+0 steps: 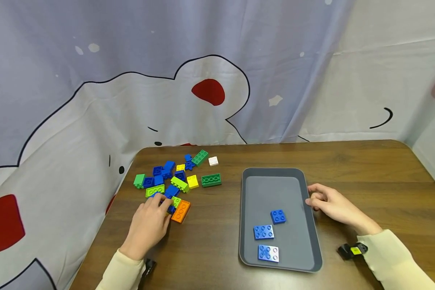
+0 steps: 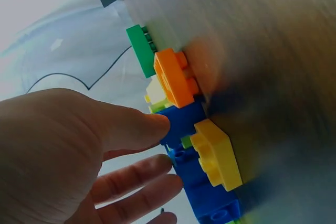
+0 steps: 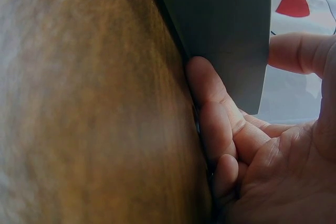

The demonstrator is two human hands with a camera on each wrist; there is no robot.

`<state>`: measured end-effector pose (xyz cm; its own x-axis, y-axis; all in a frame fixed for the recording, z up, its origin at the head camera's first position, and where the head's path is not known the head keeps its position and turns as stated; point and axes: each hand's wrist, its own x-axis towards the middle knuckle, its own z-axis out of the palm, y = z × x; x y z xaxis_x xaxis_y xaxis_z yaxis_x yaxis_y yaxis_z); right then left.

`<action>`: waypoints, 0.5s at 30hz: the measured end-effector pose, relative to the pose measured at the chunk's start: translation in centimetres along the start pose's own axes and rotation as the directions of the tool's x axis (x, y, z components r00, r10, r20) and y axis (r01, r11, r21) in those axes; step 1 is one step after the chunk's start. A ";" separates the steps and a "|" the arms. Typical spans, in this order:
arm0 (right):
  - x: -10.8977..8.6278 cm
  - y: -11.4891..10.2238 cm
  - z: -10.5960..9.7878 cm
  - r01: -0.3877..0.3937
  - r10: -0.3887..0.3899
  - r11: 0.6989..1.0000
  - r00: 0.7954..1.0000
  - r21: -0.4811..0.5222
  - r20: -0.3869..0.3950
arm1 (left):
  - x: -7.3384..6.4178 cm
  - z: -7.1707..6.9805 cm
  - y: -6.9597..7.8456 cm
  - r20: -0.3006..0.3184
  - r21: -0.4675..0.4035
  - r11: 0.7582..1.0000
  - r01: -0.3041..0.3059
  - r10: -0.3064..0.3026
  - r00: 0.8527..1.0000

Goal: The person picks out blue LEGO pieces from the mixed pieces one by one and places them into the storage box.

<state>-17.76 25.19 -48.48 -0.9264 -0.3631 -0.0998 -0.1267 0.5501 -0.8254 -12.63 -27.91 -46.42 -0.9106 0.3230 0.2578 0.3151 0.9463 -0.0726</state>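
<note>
At the near edge of the loose brick pile my left hand [image 1: 149, 225] pinches a blue brick [image 2: 184, 121]. Its thumb lies against that brick in the left wrist view, while the index finger is mostly hidden behind the thumb. An orange brick [image 1: 181, 211] is right beside the fingers, and a yellow brick [image 2: 218, 156] stands close by in the left wrist view. My right hand [image 1: 331, 203] holds the right rim of the grey tray [image 1: 244, 209], thumb at the top edge and curled fingers under its side wall [image 3: 220, 30]. Three blue bricks [image 1: 264, 232] lie apart in the tray, studs up.
Several blue, green and yellow bricks [image 1: 192, 181] spread over the left of the wooden table [image 1: 210, 237]. A dark green brick [image 1: 211, 180] and a white piece [image 1: 213, 161] lie toward the tray. A patterned curtain [image 1: 148, 108] hangs behind the table.
</note>
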 end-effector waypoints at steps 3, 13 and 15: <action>0.0 0.0 0.0 -0.001 0.001 1.000 1.000 0.005 -0.005 | 0.0 0.1 -0.2 -0.008 -0.032 1.000 -0.003 0.002 1.000; 0.0 0.1 0.0 -0.009 0.009 1.000 1.000 0.004 0.002 | 0.1 0.7 -0.4 -0.010 -0.107 0.994 0.007 -0.008 1.000; 0.0 0.2 0.0 -0.008 0.008 1.000 1.000 0.002 0.002 | 0.2 0.8 -0.3 -0.012 -0.108 0.994 0.004 -0.005 1.000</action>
<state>-17.79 25.25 -48.63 -0.9266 -0.3604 -0.1072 -0.1188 0.5510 -0.8260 -13.16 -28.13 -47.10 -0.9088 0.3179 0.2702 0.3387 0.9403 0.0327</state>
